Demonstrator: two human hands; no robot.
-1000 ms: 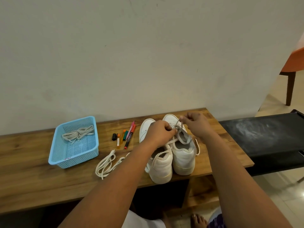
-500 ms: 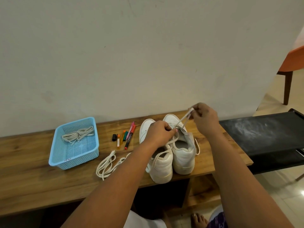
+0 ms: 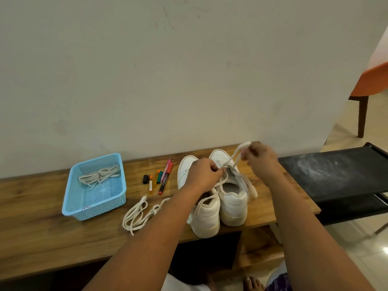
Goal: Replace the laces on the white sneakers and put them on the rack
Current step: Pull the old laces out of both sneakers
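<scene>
Two white sneakers stand side by side on the wooden bench, heels toward me: the left sneaker and the right sneaker. My left hand pinches the lace at the right sneaker's eyelets. My right hand is raised behind the shoe and holds a stretch of the white lace pulled up and to the right. A loose lace lies coiled on the bench left of the sneakers.
A light blue basket with bundled laces sits at the left. Several markers lie between basket and sneakers. A black rack adjoins the bench on the right. An orange chair stands far right.
My right hand has risen and moved right, drawing the lace out of the right sneaker. My left hand has stayed at the eyelets.
</scene>
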